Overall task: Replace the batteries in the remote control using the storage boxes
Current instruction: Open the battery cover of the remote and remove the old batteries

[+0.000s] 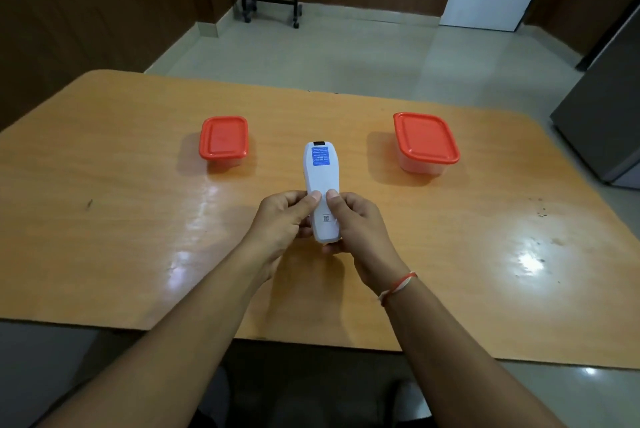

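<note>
Both hands — left hand (282,219), right hand (356,223) — held the white remote control (321,181) face-down, each grip closed around it, thumbs on its back.

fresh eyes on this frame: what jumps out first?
The white remote control at centre, held back-side up over the table by both hands, left hand and right hand, with both thumbs pressed on its back. Next, two storage boxes with red lids shut on the orange wooden table: the smaller box far left of the remote, the larger box far right. A red-and-white thread band circles the right wrist.
</note>
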